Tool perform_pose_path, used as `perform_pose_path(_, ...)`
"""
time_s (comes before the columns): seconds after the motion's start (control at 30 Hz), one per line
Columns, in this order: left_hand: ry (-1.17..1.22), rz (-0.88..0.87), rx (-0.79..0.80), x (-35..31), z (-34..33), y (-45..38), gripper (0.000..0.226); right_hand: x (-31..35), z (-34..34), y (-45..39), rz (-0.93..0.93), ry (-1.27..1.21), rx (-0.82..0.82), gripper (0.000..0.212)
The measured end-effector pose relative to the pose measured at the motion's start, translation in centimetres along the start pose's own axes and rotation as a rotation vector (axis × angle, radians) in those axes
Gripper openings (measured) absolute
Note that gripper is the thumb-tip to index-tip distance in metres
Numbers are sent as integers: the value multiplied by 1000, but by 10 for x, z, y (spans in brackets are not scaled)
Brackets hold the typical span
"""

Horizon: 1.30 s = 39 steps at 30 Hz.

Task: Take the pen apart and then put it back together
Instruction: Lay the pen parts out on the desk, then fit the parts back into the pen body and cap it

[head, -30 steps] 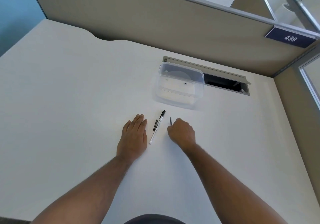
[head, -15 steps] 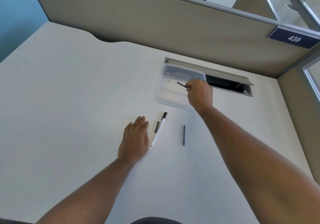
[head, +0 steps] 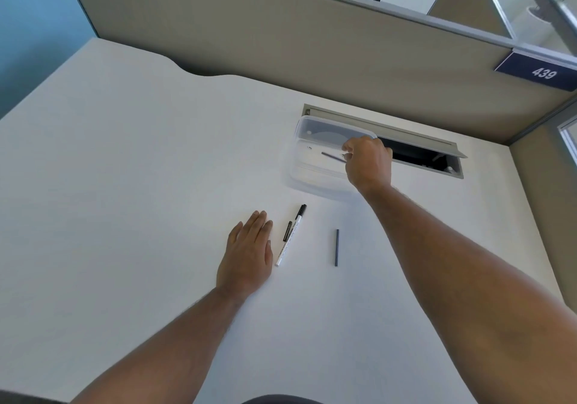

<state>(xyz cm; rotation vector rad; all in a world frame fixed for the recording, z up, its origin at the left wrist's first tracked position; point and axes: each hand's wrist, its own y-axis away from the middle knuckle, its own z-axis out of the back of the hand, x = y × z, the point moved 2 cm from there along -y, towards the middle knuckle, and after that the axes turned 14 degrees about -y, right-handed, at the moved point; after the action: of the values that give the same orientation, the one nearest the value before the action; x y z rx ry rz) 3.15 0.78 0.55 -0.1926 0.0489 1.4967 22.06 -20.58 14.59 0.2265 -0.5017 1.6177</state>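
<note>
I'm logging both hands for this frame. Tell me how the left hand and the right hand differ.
The left hand lies flat, palm down, fingers straight on the desk; the right hand is curled, pinching a thin dark rod. The left hand sits near the person beside the white pen; the right hand reaches farther out over the clear container. The left hand holds nothing. Both are bare.

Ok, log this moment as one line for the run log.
left hand flat on desk | right hand holds thin dark rod over clear container | pen body on desk
</note>
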Motion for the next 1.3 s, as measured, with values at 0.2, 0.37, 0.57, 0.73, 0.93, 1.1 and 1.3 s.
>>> perform_pose_path(0.2, 1, 5, -8, 0, 1, 0, 49, 9, -10, 24, 35, -57, -67, 23)
perform_pose_path(0.37, -5, 0, -18, 0, 0, 0, 48, 23, -46, 66, -165, -163, 206, 11)
perform_pose_path(0.57, -14, -7, -42, 1, -2, 1, 47, 33, -79, 115, -470, -293, 413, 23)
perform_pose_path(0.73, -26, -14, -35, 2, -5, 0, 48, 40, -80, 128, -543, -343, 384, 18)
perform_pose_path(0.93, -25, -12, -32, 2, -4, 1, 48, 44, -78, 126, -566, -297, 393, 16)
perform_pose_path(1.1, -24, -13, -27, 2, -4, 0, 48, 47, -74, 126, -552, -249, 422, 5)
perform_pose_path(1.3, -13, -14, -18, 2, -3, 0, 49, 42, -69, 133, -504, -140, 476, 15)
